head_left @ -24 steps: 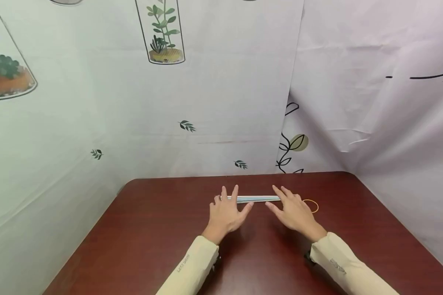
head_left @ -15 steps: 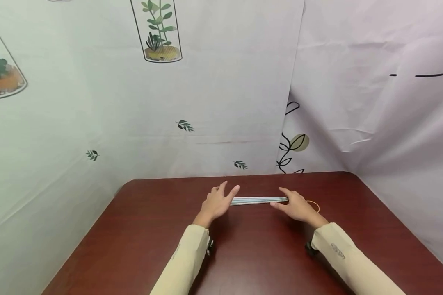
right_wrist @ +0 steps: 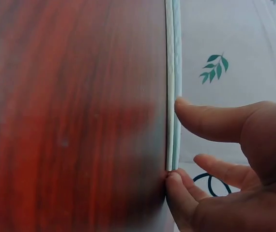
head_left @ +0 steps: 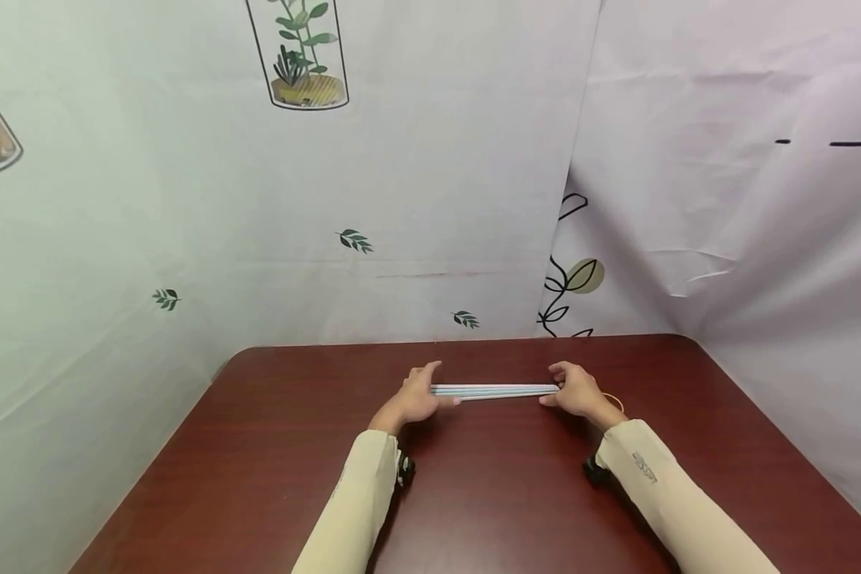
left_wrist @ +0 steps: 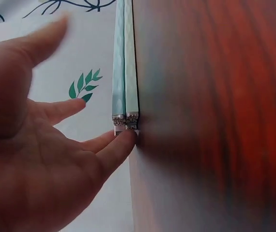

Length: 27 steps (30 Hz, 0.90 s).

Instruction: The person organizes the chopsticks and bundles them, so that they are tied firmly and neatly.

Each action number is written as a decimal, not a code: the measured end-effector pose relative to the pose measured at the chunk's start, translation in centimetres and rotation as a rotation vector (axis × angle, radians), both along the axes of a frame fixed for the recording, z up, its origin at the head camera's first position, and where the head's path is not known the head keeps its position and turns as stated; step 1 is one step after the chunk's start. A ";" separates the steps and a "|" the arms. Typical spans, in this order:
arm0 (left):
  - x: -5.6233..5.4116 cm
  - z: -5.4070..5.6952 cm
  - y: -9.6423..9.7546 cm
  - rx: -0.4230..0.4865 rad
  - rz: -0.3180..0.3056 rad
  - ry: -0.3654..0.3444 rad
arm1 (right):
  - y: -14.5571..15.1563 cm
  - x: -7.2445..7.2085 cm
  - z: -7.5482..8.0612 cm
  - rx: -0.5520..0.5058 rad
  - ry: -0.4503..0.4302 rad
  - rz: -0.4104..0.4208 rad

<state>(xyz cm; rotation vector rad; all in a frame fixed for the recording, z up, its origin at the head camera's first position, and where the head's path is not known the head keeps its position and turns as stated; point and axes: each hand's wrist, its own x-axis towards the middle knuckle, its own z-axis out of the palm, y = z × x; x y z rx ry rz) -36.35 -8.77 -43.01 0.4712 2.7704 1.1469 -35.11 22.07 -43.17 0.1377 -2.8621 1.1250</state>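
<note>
Several pale blue-green and white chopsticks (head_left: 495, 391) lie side by side on the table, running left to right between my hands. In the left wrist view, decorated silver ends finish the chopsticks (left_wrist: 125, 72). My left hand (head_left: 416, 396) is at the left ends; its lower fingertips touch them, while the thumb stands away. At the right ends is my right hand (head_left: 576, 391). In the right wrist view, fingertips (right_wrist: 174, 179) touch the tips of the chopsticks (right_wrist: 173, 72), and the thumb lies at or against their side. A yellow rubber band (head_left: 615, 401) is partly hidden behind the right hand.
The dark red wooden table (head_left: 488, 494) has rounded far corners. White printed cloth (head_left: 416, 183) hangs behind it and along both sides. Both forearms wear cream sleeves, with a dark device (head_left: 405, 470) under the left wrist and another under the right.
The spread hands have come down from over the chopsticks and moved outward to their two ends. Fingertips now touch the ends.
</note>
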 end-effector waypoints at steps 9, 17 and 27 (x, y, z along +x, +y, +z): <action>-1.0 -0.2 -0.4 -0.157 -0.031 0.088 | 0.6 -0.9 -0.8 0.063 0.089 0.065; -1.0 0.2 0.1 -0.222 -0.040 0.041 | 1.1 -1.6 -0.9 0.100 0.095 0.142; -1.1 0.2 0.4 -0.244 -0.031 0.014 | 1.4 -1.6 -0.8 0.076 0.078 0.177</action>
